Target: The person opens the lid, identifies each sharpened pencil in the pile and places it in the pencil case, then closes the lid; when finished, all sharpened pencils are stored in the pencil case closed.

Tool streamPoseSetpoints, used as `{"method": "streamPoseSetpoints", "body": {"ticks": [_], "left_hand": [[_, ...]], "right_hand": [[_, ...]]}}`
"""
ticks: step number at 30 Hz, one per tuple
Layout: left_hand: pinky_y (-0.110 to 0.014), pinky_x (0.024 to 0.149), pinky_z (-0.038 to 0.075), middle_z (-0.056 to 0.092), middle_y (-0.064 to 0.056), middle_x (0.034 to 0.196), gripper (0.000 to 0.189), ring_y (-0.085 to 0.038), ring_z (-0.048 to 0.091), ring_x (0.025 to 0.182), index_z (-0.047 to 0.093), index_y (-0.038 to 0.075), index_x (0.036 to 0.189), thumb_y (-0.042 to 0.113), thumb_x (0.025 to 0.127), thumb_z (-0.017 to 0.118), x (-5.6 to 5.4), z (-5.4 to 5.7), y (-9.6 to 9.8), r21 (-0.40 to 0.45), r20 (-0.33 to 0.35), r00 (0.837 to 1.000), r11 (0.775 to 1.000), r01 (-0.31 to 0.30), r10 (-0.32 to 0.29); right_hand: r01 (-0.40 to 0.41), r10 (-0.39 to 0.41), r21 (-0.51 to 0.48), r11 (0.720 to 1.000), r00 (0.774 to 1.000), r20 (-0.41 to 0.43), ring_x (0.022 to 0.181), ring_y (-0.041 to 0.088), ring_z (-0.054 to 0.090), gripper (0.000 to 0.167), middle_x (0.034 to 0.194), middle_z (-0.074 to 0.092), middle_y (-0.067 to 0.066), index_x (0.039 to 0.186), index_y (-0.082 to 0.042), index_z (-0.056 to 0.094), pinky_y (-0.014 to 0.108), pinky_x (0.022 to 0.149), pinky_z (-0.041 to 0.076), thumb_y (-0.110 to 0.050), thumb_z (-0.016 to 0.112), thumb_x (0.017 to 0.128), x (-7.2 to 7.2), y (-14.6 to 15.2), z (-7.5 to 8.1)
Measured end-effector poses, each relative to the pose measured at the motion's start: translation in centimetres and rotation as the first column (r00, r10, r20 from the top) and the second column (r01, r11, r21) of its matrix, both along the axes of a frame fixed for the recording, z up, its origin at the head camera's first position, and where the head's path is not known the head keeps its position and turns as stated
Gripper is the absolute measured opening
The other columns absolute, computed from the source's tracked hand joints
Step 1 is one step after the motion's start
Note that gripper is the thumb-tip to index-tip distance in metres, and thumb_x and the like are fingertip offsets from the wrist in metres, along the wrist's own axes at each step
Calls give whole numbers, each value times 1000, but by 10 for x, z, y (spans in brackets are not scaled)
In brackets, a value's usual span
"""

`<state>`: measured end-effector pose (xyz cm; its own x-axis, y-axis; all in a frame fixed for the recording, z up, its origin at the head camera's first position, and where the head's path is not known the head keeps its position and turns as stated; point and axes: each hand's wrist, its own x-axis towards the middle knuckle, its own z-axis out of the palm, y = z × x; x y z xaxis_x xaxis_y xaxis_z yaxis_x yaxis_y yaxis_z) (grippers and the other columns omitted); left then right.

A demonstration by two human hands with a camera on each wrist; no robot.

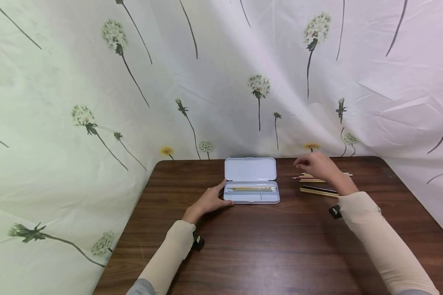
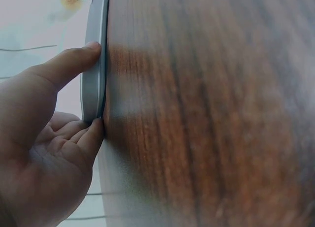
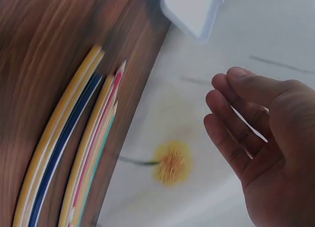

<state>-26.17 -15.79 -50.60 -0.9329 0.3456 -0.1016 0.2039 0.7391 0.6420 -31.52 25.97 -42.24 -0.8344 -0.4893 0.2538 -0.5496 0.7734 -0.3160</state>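
A white pencil case [image 1: 242, 198] lies with its lid raised toward the back of the table. Several pencils [image 1: 252, 189] are in its long rear compartment. My left hand [image 1: 211, 200] grips the case's left end, the thumb on the front side and other fingers around the corner, as the left wrist view shows. Above the loose pencils [image 3: 93, 153] on the right, my right hand [image 1: 319, 166] is raised with fingers loosely bent. Nothing is between its thumb and fingers in the right wrist view. These pencils lie in two groups, including a dark blue one [image 3: 63, 145] and a pink one [image 3: 98, 143].
The brown wooden table [image 1: 266, 246] ends just behind the case. A white cloth [image 1: 221, 82] printed with dandelions hangs along the back and sides. A small dark device is strapped at each wrist.
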Motion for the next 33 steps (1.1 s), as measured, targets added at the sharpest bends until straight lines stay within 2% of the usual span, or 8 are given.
{"method": "streamPoseSetpoints", "body": {"ticks": [8,14,23,29,33], "left_hand": [[-50,126,37,35,-15,173,99,-31,38,158,22,11,171,41,97,80,-1,-1,-1,3,-1,1000,1000,10,-10],[-50,126,37,35,-15,173,99,-31,37,158,21,11,171,40,97,80,0,-2,-2,15,5,1000,1000,14,-14],[-50,126,37,36,-17,172,99,-33,38,158,21,9,171,39,97,79,1,0,-1,14,-3,1000,1000,15,-15],[-50,126,37,35,-15,172,99,-31,38,158,21,11,171,40,97,79,0,-1,-1,10,4,1000,1000,4,-4],[-49,127,36,34,-15,173,99,-31,37,159,21,12,171,41,97,79,0,-1,-1,11,7,1000,1000,6,-6]], "right_hand": [[80,-82,28,996,993,86,86,24,75,14,102,82,9,109,-7,82,50,78,59,-10,70,102,5,37,3],[108,-113,52,993,986,123,86,25,74,14,100,81,11,109,-5,82,52,79,58,-10,70,102,3,62,-4],[171,-187,104,980,968,170,86,29,73,16,100,80,15,107,-2,81,52,76,57,-5,67,101,1,87,-28],[179,-198,104,978,956,217,96,37,72,18,103,79,18,107,-1,80,56,82,57,-1,64,102,1,93,-48],[180,-201,118,977,958,206,100,40,72,19,102,78,17,106,-2,81,59,86,56,0,63,101,-1,94,-57]]}}
